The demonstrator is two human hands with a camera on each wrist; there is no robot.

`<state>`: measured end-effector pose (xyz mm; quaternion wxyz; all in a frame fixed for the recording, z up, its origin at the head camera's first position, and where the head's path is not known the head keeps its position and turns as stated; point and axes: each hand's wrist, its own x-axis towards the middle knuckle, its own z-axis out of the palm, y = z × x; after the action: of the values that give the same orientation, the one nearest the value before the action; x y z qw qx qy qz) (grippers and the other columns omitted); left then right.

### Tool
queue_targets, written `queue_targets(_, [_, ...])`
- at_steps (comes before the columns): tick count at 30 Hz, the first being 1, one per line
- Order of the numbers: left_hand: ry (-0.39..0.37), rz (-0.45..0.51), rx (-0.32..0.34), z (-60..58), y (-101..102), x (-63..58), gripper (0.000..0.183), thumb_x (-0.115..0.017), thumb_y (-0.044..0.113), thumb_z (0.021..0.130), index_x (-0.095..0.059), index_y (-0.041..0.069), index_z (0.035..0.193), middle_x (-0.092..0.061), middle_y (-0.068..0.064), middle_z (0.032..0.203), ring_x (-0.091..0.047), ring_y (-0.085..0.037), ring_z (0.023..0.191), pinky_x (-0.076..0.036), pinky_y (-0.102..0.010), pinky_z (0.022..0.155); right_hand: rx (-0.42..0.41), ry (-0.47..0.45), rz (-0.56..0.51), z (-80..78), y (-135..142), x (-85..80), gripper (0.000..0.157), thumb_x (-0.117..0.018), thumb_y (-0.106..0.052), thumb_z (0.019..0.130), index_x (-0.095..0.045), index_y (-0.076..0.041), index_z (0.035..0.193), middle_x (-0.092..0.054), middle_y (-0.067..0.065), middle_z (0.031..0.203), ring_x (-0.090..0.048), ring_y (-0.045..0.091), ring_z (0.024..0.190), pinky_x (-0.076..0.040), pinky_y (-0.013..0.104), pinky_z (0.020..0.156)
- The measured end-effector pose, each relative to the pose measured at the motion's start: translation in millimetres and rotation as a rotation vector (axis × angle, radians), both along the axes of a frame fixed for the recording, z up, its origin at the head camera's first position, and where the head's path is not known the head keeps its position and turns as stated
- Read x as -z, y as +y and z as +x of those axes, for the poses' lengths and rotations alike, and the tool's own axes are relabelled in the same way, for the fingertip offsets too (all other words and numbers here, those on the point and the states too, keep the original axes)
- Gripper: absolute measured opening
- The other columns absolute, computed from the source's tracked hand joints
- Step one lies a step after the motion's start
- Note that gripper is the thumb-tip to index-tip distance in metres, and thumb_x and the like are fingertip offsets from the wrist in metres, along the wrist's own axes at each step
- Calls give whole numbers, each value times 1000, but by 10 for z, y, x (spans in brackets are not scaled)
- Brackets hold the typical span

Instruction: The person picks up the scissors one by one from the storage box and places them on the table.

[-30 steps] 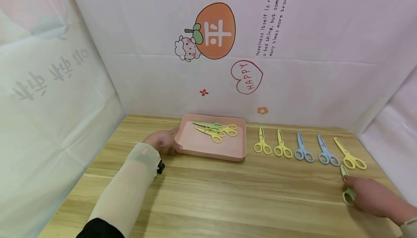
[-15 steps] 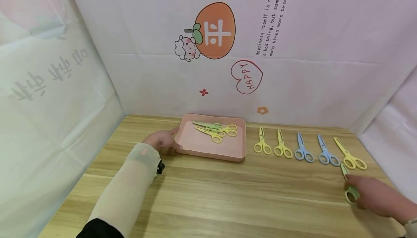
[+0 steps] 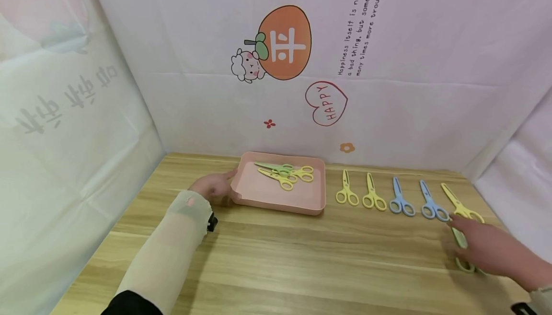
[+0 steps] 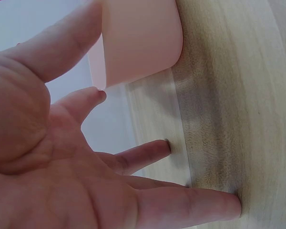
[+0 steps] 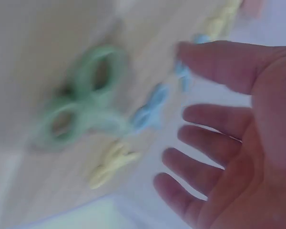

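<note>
Fingers [image 5: 214,120] of the right hand [image 3: 487,250] extend forward, slack and parted, thumb away from them: a wide grip, just above a pair of pale green scissors [image 5: 87,109] with smooth, rounded, plastic-looking loops. They lie on the wood-grain table [image 3: 276,267] near its right edge, slim blade end toward the back edge, loops side by side at the other end; the hand hides part of them in the head view, and the right wrist view blurs them. The left hand [image 3: 214,185] has a wide grip too, thumb and index finger against the left end of a shallow pink rectangular tray [image 3: 276,201] by the table's back edge.
</note>
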<state>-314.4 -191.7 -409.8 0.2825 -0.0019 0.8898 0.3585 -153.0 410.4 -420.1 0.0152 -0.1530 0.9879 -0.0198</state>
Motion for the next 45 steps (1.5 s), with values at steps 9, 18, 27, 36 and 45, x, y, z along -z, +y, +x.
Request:
queue_targets(9, [2, 2, -1, 9, -9, 2, 104, -82, 23, 84, -13, 28, 162, -12, -20, 163, -12, -41, 146, -19, -57, 113, -121, 2, -183, -583, -1345, -200, 98, -52, -59, 98, -2, -2, 159, 3, 17, 165, 4, 37, 149, 1, 66, 110])
queue_targets(18, [-7, 6, 5, -10, -16, 13, 103, -80, 22, 86, -12, 28, 162, -10, -19, 164, -10, -41, 147, -18, -57, 113, -229, -226, -160, -1272, -2454, -193, 97, -29, -74, 96, -2, -6, 160, 3, 10, 166, 7, 27, 150, 2, 59, 114])
queue_targets(27, [-4, 16, 1, -12, -26, 20, 103, -81, 22, 85, -12, 28, 162, -10, -19, 164, -9, -41, 147, -17, -56, 114, -293, -406, -48, -1680, -2914, -83, 85, -33, -63, 101, -13, -5, 160, -8, 11, 165, -1, 32, 150, -6, 60, 114])
queue_targets(36, [4, 7, -7, -25, 0, 15, 104, -82, 24, 84, -13, 30, 162, -11, -17, 164, -9, -40, 147, -16, -58, 114, -273, -375, -40, -1768, -3049, -37, 70, -42, -55, 102, -32, -14, 158, -31, 7, 160, -22, 26, 147, -15, 55, 115])
queue_targets(45, [5, 1, -27, -19, -7, 26, 105, -83, 22, 83, -14, 30, 162, -13, -19, 163, -10, -41, 147, -15, -58, 114, -342, -354, -94, -1719, -3064, -56, 36, -55, -33, 99, -63, -17, 131, -51, 0, 141, -49, 22, 123, -37, 44, 103])
